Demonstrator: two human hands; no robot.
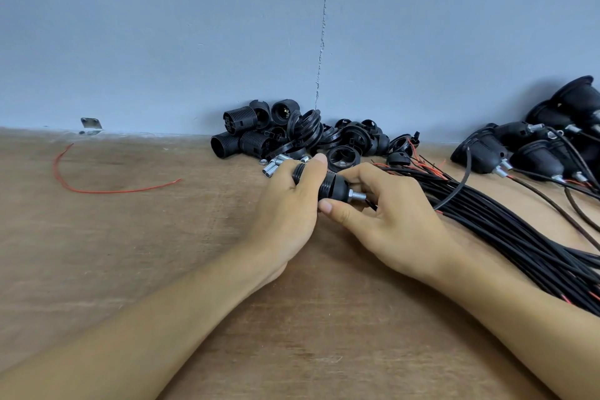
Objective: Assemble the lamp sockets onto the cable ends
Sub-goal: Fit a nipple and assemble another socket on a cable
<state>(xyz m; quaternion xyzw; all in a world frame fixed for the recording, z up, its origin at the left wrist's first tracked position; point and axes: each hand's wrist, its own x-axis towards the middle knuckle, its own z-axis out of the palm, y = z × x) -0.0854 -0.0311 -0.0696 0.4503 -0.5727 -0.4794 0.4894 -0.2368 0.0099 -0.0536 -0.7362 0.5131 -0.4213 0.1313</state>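
- You're holding the black lamp socket (334, 187) just above the middle of the frame, right between both hands and lifted a little off the wooden table (130, 253).
- Your left hand (292, 204) is wrapping its curled fingers around the threaded barrel end of the socket, so it's gripping tight and hiding most of that end.
- Your right hand (389, 214) is pinching the rounded cap end, with the thumb underneath and the fingers curling over the top.
- A short threaded metal nipple (357, 195) is sticking out of the cap toward the right, inside the curve of your right hand.
- The bundle of black cables (519, 237) is running from behind your right hand down to the lower right edge, with red wire ends poking out near the top.
- A pile of loose socket parts (292, 136) is sitting against the wall just above your hands, with a few small metal tubes (272, 166) lying in front of it.
- Finished sockets (535, 153) with cables attached are lying at the right edge of the frame.
- A stray red wire (97, 190) is curling across the table at the left, and a small metal bracket (91, 125) is sitting above it where table meets wall.
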